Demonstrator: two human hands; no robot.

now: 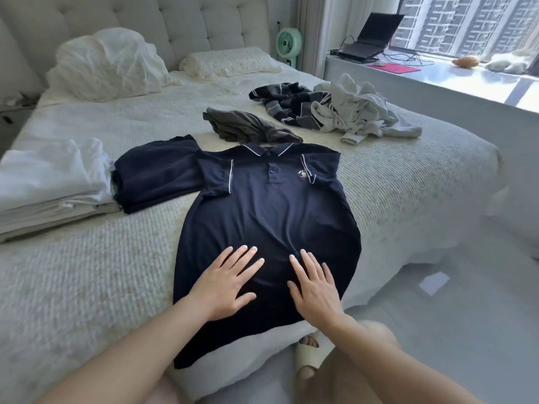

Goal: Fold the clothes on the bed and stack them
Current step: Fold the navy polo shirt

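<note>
The navy cotton polo shirt (pixel 262 228) lies face-up on the bed (pixel 87 272), collar away, its long axis running straight ahead. Left hand (pixel 226 282) and right hand (pixel 316 287) press flat, fingers spread, on its lower half, equally near.

No readable text in view.

The only marking is a small pale chest emblem (pixel 303 174) on the navy polo shirt (pixel 262 217), at about one o'clock from the shirt's button placket; an arc of tiny letters sits over a small figure, too small and blurred to read. The open laptop (pixel 369 33) on the window ledge, at about one o'clock in the view, shows a dark screen with no legible characters. The green fan (pixel 288 43) at twelve o'clock carries no mark that can be made out.
</note>
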